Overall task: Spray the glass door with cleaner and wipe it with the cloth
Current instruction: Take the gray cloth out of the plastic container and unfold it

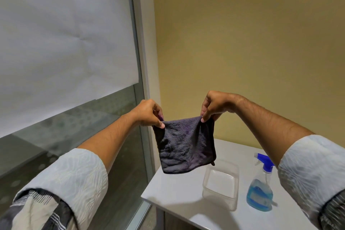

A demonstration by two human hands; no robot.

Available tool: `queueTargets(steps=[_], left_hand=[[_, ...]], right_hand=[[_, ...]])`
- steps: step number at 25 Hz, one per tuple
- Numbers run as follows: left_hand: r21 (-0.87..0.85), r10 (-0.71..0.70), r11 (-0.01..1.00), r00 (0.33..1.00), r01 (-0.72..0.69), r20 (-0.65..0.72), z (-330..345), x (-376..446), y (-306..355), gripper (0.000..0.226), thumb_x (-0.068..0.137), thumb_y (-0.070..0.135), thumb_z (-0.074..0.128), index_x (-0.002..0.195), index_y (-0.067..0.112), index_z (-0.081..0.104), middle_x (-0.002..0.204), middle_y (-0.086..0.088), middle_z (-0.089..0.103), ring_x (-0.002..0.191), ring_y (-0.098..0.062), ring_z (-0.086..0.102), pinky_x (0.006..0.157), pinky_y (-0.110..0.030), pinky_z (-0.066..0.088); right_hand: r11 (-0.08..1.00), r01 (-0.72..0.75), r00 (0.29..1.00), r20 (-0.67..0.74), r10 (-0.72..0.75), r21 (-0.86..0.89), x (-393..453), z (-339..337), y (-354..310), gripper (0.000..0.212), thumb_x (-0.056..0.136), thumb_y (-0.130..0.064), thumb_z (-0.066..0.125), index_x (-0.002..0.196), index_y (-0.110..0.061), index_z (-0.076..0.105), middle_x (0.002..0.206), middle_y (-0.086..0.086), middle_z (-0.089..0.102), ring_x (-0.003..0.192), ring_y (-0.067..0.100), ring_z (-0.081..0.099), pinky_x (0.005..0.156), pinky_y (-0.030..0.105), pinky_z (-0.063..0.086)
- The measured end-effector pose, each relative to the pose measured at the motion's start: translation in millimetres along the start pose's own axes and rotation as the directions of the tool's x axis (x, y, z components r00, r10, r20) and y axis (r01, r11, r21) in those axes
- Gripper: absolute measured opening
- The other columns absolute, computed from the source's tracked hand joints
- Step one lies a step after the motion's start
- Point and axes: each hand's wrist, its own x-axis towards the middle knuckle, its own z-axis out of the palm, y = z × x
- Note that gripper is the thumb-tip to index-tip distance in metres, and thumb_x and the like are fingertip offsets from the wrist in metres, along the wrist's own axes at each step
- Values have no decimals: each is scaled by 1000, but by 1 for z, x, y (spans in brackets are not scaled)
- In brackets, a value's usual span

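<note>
A dark grey cloth (184, 145) hangs in the air in front of me, folded over and held by its top edge. My left hand (148, 115) pinches its upper left corner and my right hand (216, 105) pinches its upper right corner. The glass door (89, 130) fills the left side, with a white sheet (61, 43) covering its upper part. A clear spray bottle (261, 185) with blue liquid and a blue nozzle stands on the white table (177, 192) at lower right, below my right forearm.
A clear plastic tub (221, 184) sits on the table between the cloth and the bottle. The metal door frame (143, 73) runs down beside a yellow wall (242, 43). The table's corner lies close to the door.
</note>
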Motion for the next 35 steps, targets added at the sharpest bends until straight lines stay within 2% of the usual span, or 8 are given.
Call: queueTargets(steps=[5, 10, 15, 20, 26, 32, 35], left_hand=[[-19, -85, 996, 995, 84, -47, -25, -52, -38, 16, 70, 15, 90, 74, 14, 75, 70, 2, 71, 68, -7, 63, 63, -19, 50], [-19, -174, 985, 978, 173, -113, -53, -113, -58, 21, 73, 9, 88, 67, 21, 71, 69, 4, 70, 71, -9, 64, 63, -18, 48], [-41, -325, 945, 918, 325, -228, -80, -185, -58, 14, 72, 10, 88, 81, 12, 78, 70, 5, 70, 69, -5, 64, 60, -15, 46], [-137, -499, 866, 816, 481, -292, -94, -274, -39, 11, 76, 10, 86, 81, 13, 77, 76, 1, 72, 76, -10, 65, 63, -19, 48], [-273, -663, 746, 639, 608, -391, -99, -403, -14, 10, 76, 6, 84, 81, 13, 79, 79, -3, 73, 81, -14, 67, 64, -23, 51], [-319, -735, 654, 476, 686, -484, -112, -544, 19, 11, 75, 6, 86, 84, 9, 80, 73, -1, 74, 75, -12, 68, 60, -19, 53], [-337, -743, 620, 393, 708, -541, -120, -617, 37, 11, 74, 3, 86, 78, 11, 79, 69, -3, 72, 70, -14, 67, 62, -24, 56]], right_hand=[[998, 69, 997, 40, -69, 14, 4, 32, -50, 12, 70, -3, 85, 72, -10, 75, 64, -1, 72, 63, 10, 70, 59, 26, 60], [983, 180, 980, 87, -181, 28, 1, 60, -98, 12, 70, -2, 84, 73, -9, 75, 63, -1, 72, 65, 10, 70, 63, 27, 61], [939, 343, 930, 129, -344, 29, -13, 76, -149, 13, 70, -3, 85, 74, -8, 73, 67, 2, 70, 68, 14, 69, 65, 28, 61], [863, 502, 840, 202, -503, 60, -44, 95, -198, 14, 68, -4, 86, 71, -10, 74, 62, -2, 70, 64, 12, 68, 58, 24, 58], [746, 650, 690, 302, -658, 142, -103, 143, -262, 13, 67, -4, 85, 75, -8, 75, 62, -2, 70, 65, 11, 67, 59, 25, 57], [617, 752, 510, 389, -768, 233, -191, 190, -337, 13, 67, -3, 85, 70, -11, 75, 61, -2, 70, 67, 13, 67, 60, 24, 57], [546, 793, 420, 406, -811, 270, -244, 214, -379, 13, 68, -3, 84, 69, -11, 74, 63, 0, 68, 69, 14, 65, 66, 27, 58]])
